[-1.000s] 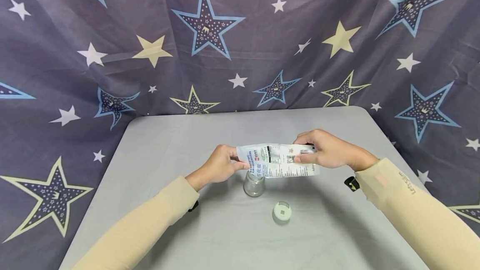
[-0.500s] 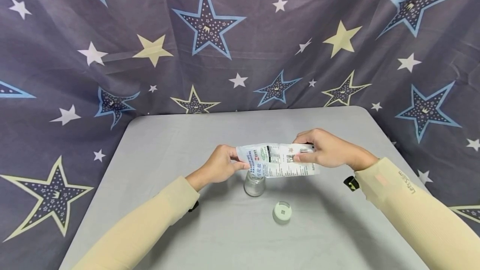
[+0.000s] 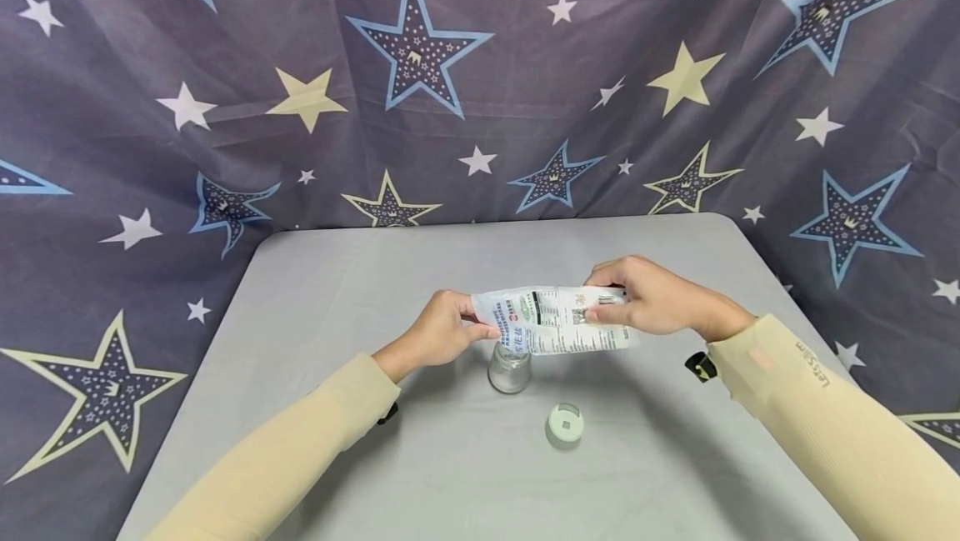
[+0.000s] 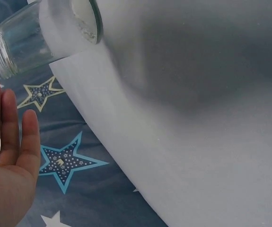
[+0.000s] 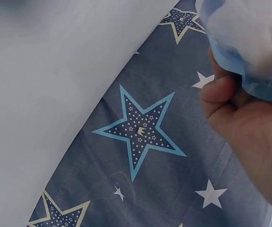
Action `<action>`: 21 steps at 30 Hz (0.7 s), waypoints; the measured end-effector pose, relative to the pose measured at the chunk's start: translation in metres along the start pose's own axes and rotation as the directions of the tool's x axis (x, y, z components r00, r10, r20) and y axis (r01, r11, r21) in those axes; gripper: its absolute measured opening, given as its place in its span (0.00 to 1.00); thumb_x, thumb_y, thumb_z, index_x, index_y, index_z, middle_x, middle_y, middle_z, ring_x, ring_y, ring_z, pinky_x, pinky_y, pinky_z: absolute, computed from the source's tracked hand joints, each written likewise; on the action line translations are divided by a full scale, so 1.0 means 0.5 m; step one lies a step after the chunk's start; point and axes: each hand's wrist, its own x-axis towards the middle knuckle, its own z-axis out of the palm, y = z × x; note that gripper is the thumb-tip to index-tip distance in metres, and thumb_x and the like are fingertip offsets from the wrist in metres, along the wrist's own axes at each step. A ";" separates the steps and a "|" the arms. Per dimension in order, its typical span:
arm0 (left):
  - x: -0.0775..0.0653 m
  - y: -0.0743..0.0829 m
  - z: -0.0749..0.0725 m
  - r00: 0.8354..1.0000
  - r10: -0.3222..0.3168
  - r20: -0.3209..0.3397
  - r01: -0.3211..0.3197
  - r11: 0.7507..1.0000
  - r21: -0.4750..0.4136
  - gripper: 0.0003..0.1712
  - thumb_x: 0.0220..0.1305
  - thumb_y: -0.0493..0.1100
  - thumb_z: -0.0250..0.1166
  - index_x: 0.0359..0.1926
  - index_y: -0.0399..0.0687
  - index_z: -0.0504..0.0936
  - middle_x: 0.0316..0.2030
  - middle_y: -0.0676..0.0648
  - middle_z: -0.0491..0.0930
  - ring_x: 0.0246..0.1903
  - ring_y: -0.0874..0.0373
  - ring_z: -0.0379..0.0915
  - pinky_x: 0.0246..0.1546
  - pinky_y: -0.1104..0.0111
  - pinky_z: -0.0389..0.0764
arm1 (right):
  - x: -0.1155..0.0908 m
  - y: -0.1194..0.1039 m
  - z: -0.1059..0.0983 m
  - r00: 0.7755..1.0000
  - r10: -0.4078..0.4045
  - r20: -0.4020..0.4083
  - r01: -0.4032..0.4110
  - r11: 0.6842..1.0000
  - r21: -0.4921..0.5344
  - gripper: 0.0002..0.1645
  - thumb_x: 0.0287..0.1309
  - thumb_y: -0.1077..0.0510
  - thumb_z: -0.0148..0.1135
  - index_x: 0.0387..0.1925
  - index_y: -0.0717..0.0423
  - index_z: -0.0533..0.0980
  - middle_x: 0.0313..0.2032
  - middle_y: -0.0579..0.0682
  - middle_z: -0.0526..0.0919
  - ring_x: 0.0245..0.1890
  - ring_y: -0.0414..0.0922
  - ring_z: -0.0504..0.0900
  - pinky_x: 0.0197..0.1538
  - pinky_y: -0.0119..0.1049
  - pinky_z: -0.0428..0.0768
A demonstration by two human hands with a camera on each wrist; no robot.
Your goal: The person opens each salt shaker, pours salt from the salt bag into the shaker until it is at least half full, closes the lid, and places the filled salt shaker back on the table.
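A white printed salt bag point(image 3: 558, 328) lies sideways in the air between my hands, its left end over the mouth of a small glass jar point(image 3: 509, 376). My left hand point(image 3: 438, 331) pinches that left end between thumb and fingers. At the other end, my right hand point(image 3: 651, 299) grips the bag, thumb on the printed face. In the left wrist view, white grains point(image 4: 84, 21) lie in the bottom of the jar, and fingers point(image 4: 30, 135) extend near its threaded neck. The right wrist view shows the bag's blue edge point(image 5: 228, 59) above my thumb.
A pale green round lid point(image 3: 565, 424) sits on the grey table point(image 3: 450, 474), nearer to me and right of the jar. Behind the table hangs a dark star-patterned curtain point(image 3: 480, 124).
My right hand and the right end of the salt bag have risen very slightly. The left hand, jar and lid stay in place.
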 end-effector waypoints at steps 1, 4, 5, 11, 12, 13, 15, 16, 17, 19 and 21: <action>0.000 0.000 0.001 1.000 -0.001 0.000 0.001 1.000 0.000 0.03 0.57 0.36 0.78 0.33 0.45 0.91 0.32 0.52 0.89 0.34 0.63 0.85 0.39 0.67 0.85 | 0.000 -0.001 0.000 1.000 0.000 -0.002 0.000 1.000 -0.001 0.06 0.60 0.64 0.71 0.34 0.49 0.85 0.34 0.39 0.85 0.34 0.40 0.82 0.42 0.34 0.81; 0.000 -0.001 0.002 1.000 0.000 -0.002 0.000 1.000 -0.002 0.03 0.57 0.36 0.78 0.32 0.45 0.91 0.32 0.52 0.89 0.34 0.63 0.85 0.38 0.67 0.86 | 0.001 -0.002 0.001 1.000 0.000 -0.005 0.000 1.000 -0.007 0.07 0.59 0.65 0.71 0.34 0.49 0.85 0.33 0.39 0.85 0.34 0.40 0.82 0.42 0.34 0.81; 0.000 -0.001 0.002 1.000 0.000 -0.003 0.000 1.000 -0.002 0.03 0.57 0.36 0.78 0.32 0.45 0.91 0.32 0.52 0.89 0.34 0.63 0.85 0.38 0.67 0.86 | 0.002 -0.003 0.001 1.000 0.002 -0.006 -0.002 1.000 -0.009 0.07 0.59 0.65 0.71 0.34 0.49 0.85 0.33 0.39 0.85 0.34 0.40 0.82 0.42 0.34 0.81; -0.002 -0.003 0.002 1.000 -0.011 -0.005 0.011 1.000 0.001 0.03 0.56 0.36 0.78 0.32 0.44 0.91 0.31 0.52 0.89 0.34 0.62 0.84 0.38 0.67 0.86 | 0.005 -0.008 0.000 1.000 0.007 -0.004 -0.007 1.000 -0.020 0.07 0.60 0.65 0.70 0.33 0.48 0.85 0.33 0.39 0.85 0.33 0.40 0.82 0.41 0.33 0.81; -0.002 -0.004 0.002 1.000 -0.012 -0.005 0.012 1.000 0.001 0.03 0.56 0.37 0.78 0.32 0.44 0.91 0.31 0.52 0.89 0.34 0.62 0.84 0.38 0.67 0.86 | 0.006 -0.009 -0.001 1.000 0.006 -0.004 -0.006 1.000 -0.022 0.07 0.60 0.65 0.70 0.33 0.48 0.85 0.33 0.39 0.85 0.33 0.40 0.82 0.41 0.33 0.81; -0.002 -0.005 0.002 1.000 -0.013 -0.006 0.013 1.000 0.002 0.03 0.56 0.37 0.78 0.32 0.45 0.91 0.31 0.52 0.89 0.34 0.62 0.84 0.38 0.67 0.85 | 0.007 -0.010 -0.001 1.000 0.005 -0.002 -0.005 1.000 -0.023 0.07 0.60 0.65 0.70 0.33 0.48 0.85 0.33 0.39 0.85 0.33 0.39 0.82 0.41 0.33 0.81; -0.001 -0.007 0.003 1.000 -0.014 -0.006 0.014 1.000 0.002 0.03 0.56 0.37 0.78 0.32 0.45 0.91 0.31 0.53 0.89 0.33 0.62 0.84 0.37 0.67 0.85 | 0.008 -0.011 -0.002 1.000 0.001 -0.001 -0.001 1.000 -0.027 0.07 0.60 0.65 0.70 0.33 0.48 0.85 0.33 0.38 0.85 0.33 0.39 0.82 0.41 0.34 0.81; -0.001 -0.008 0.003 1.000 -0.013 -0.005 0.013 1.000 0.001 0.03 0.56 0.37 0.78 0.32 0.45 0.91 0.31 0.53 0.89 0.34 0.62 0.84 0.37 0.67 0.85 | 0.008 -0.012 -0.002 1.000 0.000 -0.001 0.000 1.000 -0.029 0.07 0.60 0.65 0.70 0.33 0.48 0.85 0.32 0.38 0.85 0.33 0.39 0.82 0.41 0.34 0.81; -0.001 -0.009 0.003 1.000 -0.013 -0.004 0.013 1.000 0.000 0.03 0.57 0.37 0.78 0.32 0.45 0.92 0.31 0.53 0.89 0.34 0.62 0.84 0.37 0.67 0.85 | 0.008 -0.012 -0.003 1.000 0.000 0.000 0.000 1.000 -0.030 0.07 0.60 0.65 0.70 0.33 0.48 0.85 0.32 0.38 0.85 0.33 0.39 0.82 0.41 0.34 0.81; -0.001 -0.009 0.002 1.000 -0.013 -0.002 0.013 1.000 -0.004 0.03 0.57 0.37 0.78 0.33 0.45 0.92 0.31 0.53 0.89 0.34 0.62 0.84 0.37 0.67 0.85 | 0.008 -0.013 -0.004 1.000 -0.003 0.001 0.003 0.999 -0.034 0.08 0.60 0.65 0.70 0.33 0.48 0.85 0.32 0.38 0.85 0.33 0.39 0.82 0.41 0.34 0.81; -0.001 -0.008 0.002 1.000 -0.011 -0.001 0.011 1.000 -0.004 0.03 0.57 0.37 0.78 0.32 0.45 0.92 0.30 0.53 0.89 0.34 0.62 0.84 0.37 0.67 0.85 | 0.009 -0.015 -0.005 1.000 -0.005 0.002 0.005 0.999 -0.039 0.08 0.60 0.65 0.70 0.33 0.47 0.85 0.32 0.38 0.85 0.32 0.39 0.81 0.41 0.34 0.80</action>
